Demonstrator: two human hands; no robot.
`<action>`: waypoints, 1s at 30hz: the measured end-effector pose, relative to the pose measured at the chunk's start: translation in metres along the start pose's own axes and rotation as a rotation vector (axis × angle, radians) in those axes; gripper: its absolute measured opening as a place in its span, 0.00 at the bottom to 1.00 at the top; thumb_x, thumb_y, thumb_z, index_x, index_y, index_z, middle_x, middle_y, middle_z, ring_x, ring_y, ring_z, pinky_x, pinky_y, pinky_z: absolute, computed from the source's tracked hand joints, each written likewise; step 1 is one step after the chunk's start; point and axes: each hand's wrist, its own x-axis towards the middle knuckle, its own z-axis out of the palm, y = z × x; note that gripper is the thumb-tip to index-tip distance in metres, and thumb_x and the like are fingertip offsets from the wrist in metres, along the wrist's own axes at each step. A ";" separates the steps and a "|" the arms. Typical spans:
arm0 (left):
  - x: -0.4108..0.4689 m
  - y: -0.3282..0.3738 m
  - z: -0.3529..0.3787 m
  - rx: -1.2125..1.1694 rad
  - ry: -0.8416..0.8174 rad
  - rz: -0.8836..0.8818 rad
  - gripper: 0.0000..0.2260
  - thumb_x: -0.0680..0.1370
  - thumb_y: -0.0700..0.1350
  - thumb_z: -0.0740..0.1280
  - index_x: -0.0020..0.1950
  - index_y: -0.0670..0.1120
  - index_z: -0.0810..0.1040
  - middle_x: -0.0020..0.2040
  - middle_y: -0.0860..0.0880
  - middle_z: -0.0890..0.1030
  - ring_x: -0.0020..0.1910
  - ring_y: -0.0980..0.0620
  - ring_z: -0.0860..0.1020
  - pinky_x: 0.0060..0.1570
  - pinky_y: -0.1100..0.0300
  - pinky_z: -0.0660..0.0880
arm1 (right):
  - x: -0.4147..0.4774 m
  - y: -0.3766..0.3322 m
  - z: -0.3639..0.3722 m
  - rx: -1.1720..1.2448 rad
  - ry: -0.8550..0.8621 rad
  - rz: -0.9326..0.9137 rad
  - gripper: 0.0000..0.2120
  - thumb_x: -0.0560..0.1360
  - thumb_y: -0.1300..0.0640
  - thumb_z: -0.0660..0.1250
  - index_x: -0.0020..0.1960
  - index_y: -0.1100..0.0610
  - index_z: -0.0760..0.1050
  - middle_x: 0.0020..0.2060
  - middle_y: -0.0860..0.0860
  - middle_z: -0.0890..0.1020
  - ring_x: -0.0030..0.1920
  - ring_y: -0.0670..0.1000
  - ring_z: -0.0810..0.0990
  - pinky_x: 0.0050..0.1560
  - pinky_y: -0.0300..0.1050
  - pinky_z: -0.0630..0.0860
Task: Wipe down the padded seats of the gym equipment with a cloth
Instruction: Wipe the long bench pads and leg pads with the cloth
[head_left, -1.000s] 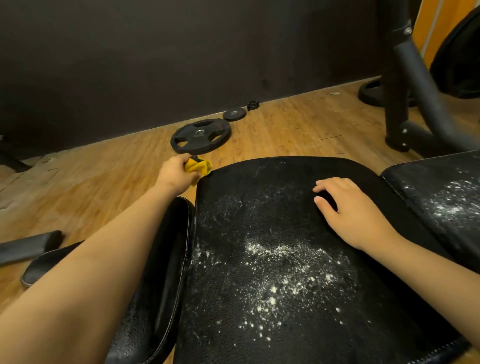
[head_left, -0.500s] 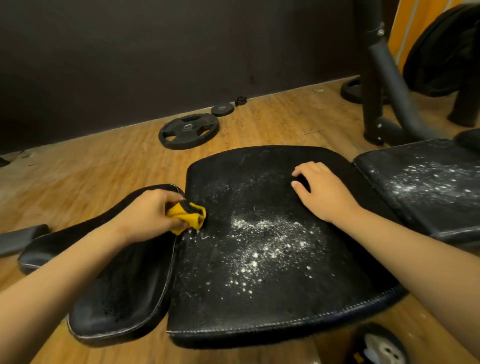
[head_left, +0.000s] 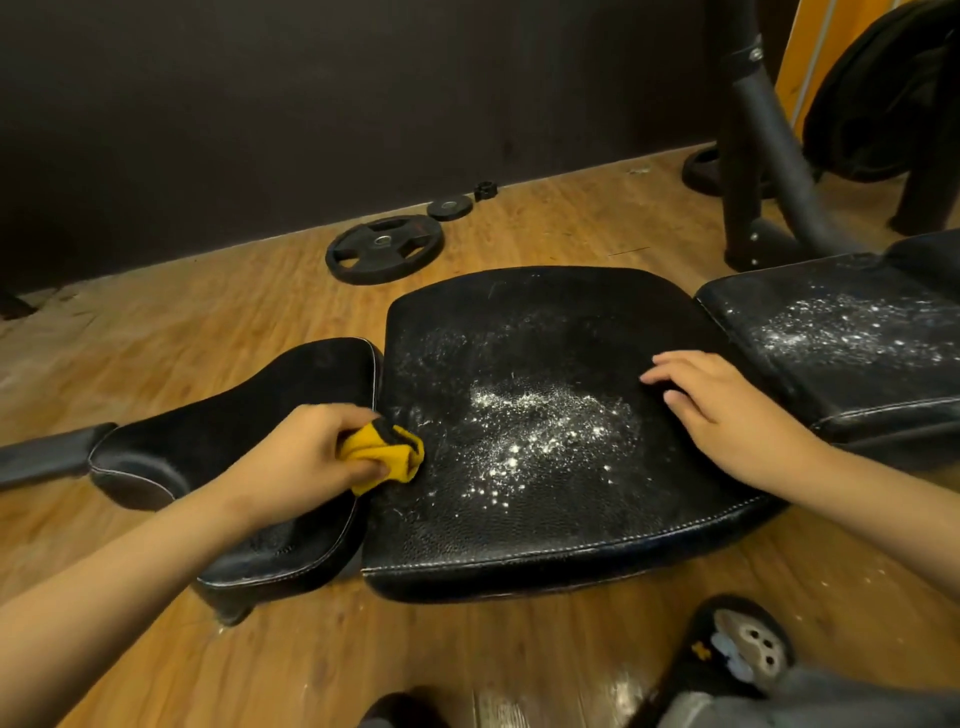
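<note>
The left hand (head_left: 306, 457) curls its fingers and thumb round a bunched yellow cloth (head_left: 384, 454) and presses it onto the left edge of the wide black padded seat (head_left: 545, 525). That puts the cloth right at the narrow gap between this seat and a smaller rounded black pad (head_left: 234, 431) just to its left. The right hand (head_left: 727, 415) lies flat on the right part of the same seat, fingers relaxed and slightly spread, holding nothing, its fingertips pointing left. Between the two hands a patch of scattered white powder (head_left: 540, 421) covers the seat's middle, and a strip of barer surface separates it from the cloth. The seat's near edge, lined with white stitching, overhangs the wooden floor (head_left: 182, 322). Its far edge is rounded and only faintly dusted. Across a thin gap on the right sits a second black padded cushion (head_left: 841, 332), also speckled white. Beyond the far edge, open floor runs to a large black weight plate (head_left: 384, 249), a small black plate (head_left: 450, 208) and the dark wall (head_left: 311, 104). Black steel frame posts (head_left: 748, 156) stand at the far right. A dark slipper with a cartoon patch (head_left: 737, 654) rests on the floor near the seat's near right corner.
</note>
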 end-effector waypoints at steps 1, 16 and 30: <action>0.009 -0.003 0.001 0.059 0.043 0.037 0.07 0.71 0.40 0.75 0.44 0.48 0.81 0.39 0.53 0.80 0.40 0.56 0.78 0.39 0.61 0.74 | -0.006 -0.002 0.002 0.001 0.002 0.021 0.15 0.81 0.57 0.57 0.67 0.53 0.71 0.69 0.48 0.69 0.72 0.46 0.61 0.66 0.32 0.52; 0.156 -0.047 -0.020 0.338 0.337 -0.078 0.14 0.73 0.39 0.73 0.58 0.40 0.78 0.53 0.37 0.80 0.53 0.36 0.77 0.51 0.46 0.74 | -0.017 -0.012 0.008 -0.042 0.143 0.128 0.13 0.79 0.54 0.63 0.63 0.50 0.75 0.65 0.43 0.75 0.68 0.41 0.68 0.65 0.34 0.61; 0.005 0.005 -0.008 0.071 -0.189 -0.014 0.08 0.71 0.45 0.76 0.46 0.50 0.80 0.42 0.53 0.82 0.42 0.58 0.80 0.44 0.60 0.76 | -0.020 -0.008 0.010 -0.036 0.128 0.116 0.15 0.79 0.52 0.62 0.66 0.51 0.74 0.67 0.45 0.74 0.68 0.46 0.69 0.63 0.41 0.67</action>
